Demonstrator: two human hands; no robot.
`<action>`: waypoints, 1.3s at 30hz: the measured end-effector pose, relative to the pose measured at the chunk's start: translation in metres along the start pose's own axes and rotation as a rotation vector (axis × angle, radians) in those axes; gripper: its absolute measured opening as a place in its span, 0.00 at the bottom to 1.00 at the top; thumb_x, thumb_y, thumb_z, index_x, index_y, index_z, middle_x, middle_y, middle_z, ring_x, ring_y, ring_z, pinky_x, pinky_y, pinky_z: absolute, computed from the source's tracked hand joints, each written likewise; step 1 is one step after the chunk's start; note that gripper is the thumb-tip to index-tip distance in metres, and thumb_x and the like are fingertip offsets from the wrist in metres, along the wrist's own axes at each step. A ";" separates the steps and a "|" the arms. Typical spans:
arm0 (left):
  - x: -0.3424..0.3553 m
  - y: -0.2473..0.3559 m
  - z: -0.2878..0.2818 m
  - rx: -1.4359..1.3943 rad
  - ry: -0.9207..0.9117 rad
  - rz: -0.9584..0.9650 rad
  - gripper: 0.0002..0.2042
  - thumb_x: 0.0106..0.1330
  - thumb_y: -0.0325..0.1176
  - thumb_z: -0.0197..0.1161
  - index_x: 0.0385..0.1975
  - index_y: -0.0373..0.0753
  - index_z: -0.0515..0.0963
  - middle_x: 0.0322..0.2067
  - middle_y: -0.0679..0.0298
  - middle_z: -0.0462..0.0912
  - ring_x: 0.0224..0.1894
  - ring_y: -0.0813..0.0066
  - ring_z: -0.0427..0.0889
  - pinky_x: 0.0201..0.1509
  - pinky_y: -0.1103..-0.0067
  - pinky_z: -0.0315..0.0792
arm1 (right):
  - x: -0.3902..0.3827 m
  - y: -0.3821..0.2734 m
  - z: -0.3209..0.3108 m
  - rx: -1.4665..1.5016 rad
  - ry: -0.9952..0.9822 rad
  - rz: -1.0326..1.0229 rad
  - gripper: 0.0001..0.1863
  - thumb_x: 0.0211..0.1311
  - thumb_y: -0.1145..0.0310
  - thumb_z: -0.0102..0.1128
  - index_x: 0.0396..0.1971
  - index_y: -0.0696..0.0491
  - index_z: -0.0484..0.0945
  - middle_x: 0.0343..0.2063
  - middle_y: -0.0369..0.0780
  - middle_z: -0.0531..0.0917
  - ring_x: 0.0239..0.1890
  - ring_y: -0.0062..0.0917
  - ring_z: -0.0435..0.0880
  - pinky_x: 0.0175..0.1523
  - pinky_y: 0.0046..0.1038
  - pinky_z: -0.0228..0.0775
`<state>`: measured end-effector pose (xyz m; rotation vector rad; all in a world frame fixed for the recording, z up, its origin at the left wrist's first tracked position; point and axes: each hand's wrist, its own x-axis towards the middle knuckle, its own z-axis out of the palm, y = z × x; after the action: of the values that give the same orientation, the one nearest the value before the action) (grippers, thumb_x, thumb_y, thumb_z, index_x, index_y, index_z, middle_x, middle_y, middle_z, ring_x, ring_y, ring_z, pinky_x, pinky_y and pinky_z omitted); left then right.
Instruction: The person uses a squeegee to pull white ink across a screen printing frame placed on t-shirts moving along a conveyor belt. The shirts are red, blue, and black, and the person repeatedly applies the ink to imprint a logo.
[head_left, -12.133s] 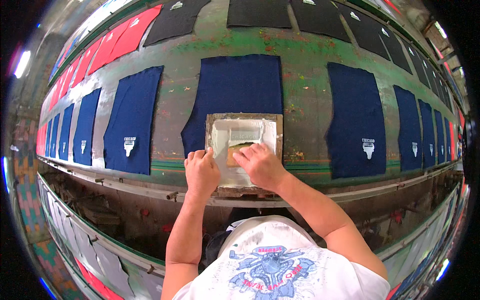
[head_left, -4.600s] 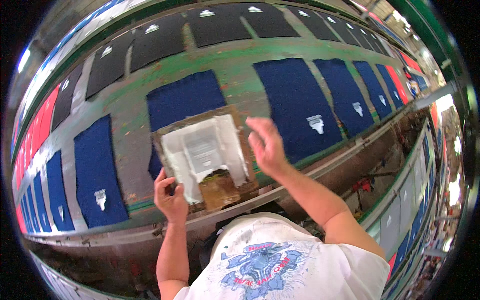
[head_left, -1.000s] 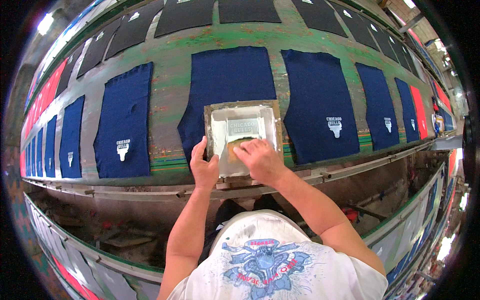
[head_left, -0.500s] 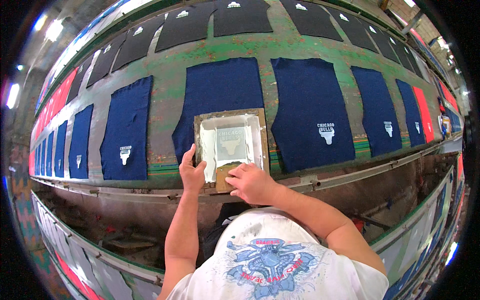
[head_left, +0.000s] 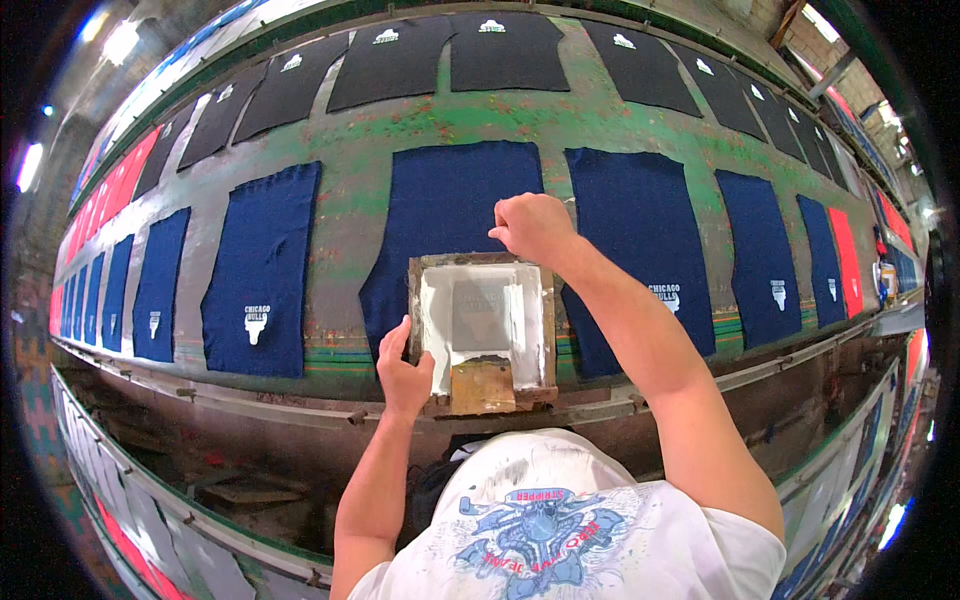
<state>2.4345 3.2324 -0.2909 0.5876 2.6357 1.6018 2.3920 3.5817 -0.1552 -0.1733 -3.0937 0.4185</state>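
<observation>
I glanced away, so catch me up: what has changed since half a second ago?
The right hand has let go of the brown squeegee and moved forward, toward the far right corner of the wooden frame. The squeegee remains at the frame's near end, the left hand open at its left side, the frame on the blue cloth.

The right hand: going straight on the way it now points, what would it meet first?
Probably the dark blue cloth partly under the wooden frame, though the height of the right hand is unclear and it might pass above.
</observation>
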 end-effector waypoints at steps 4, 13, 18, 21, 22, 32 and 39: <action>0.003 0.005 -0.002 -0.011 0.001 0.017 0.35 0.59 0.18 0.72 0.72 0.34 0.81 0.62 0.48 0.87 0.65 0.49 0.85 0.70 0.62 0.78 | 0.036 -0.006 0.013 -0.256 -0.228 0.035 0.21 0.59 0.49 0.86 0.39 0.51 0.95 0.42 0.45 0.96 0.48 0.43 0.97 0.51 0.46 0.90; 0.000 0.007 -0.003 -0.145 -0.001 -0.040 0.32 0.58 0.16 0.71 0.67 0.37 0.84 0.63 0.50 0.88 0.66 0.52 0.85 0.72 0.63 0.77 | 0.057 -0.011 0.028 -0.327 -0.365 0.092 0.26 0.50 0.46 0.91 0.41 0.50 0.96 0.44 0.43 0.97 0.49 0.41 0.97 0.51 0.43 0.90; -0.004 0.007 -0.006 -0.192 0.028 0.042 0.29 0.57 0.15 0.72 0.62 0.38 0.86 0.65 0.49 0.88 0.68 0.52 0.85 0.73 0.62 0.76 | 0.064 -0.015 0.026 -0.319 -0.405 0.101 0.27 0.50 0.46 0.91 0.41 0.52 0.96 0.41 0.46 0.96 0.49 0.44 0.97 0.52 0.44 0.90; -0.006 0.010 -0.009 -0.241 0.048 0.086 0.26 0.57 0.15 0.73 0.59 0.38 0.86 0.65 0.47 0.88 0.67 0.50 0.86 0.73 0.61 0.76 | 0.069 -0.020 0.025 -0.330 -0.458 0.138 0.29 0.49 0.45 0.91 0.43 0.51 0.96 0.45 0.44 0.97 0.51 0.42 0.97 0.53 0.44 0.90; -0.006 0.012 -0.010 -0.265 0.054 0.103 0.26 0.57 0.15 0.73 0.57 0.38 0.86 0.65 0.46 0.88 0.66 0.50 0.86 0.73 0.61 0.76 | 0.069 -0.022 0.023 -0.337 -0.472 0.155 0.29 0.48 0.44 0.92 0.44 0.50 0.97 0.47 0.44 0.97 0.52 0.41 0.97 0.54 0.44 0.91; 0.009 0.017 -0.018 -0.377 0.054 0.082 0.25 0.59 0.11 0.71 0.58 0.32 0.83 0.68 0.42 0.84 0.69 0.55 0.85 0.74 0.65 0.77 | -0.043 0.000 -0.044 0.110 0.697 -0.073 0.15 0.69 0.64 0.78 0.49 0.54 0.88 0.49 0.45 0.92 0.56 0.44 0.90 0.64 0.44 0.82; 0.029 0.033 -0.008 -0.573 0.084 -0.078 0.24 0.64 0.08 0.67 0.61 0.30 0.81 0.75 0.48 0.78 0.72 0.60 0.81 0.77 0.65 0.76 | -0.234 -0.025 0.015 0.740 0.480 0.145 0.27 0.82 0.61 0.68 0.72 0.59 0.78 0.71 0.50 0.80 0.74 0.40 0.80 0.75 0.40 0.74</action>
<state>2.4160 3.2481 -0.2527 0.3854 2.0454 2.2486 2.6210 3.5271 -0.1633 -0.4029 -2.2871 1.2611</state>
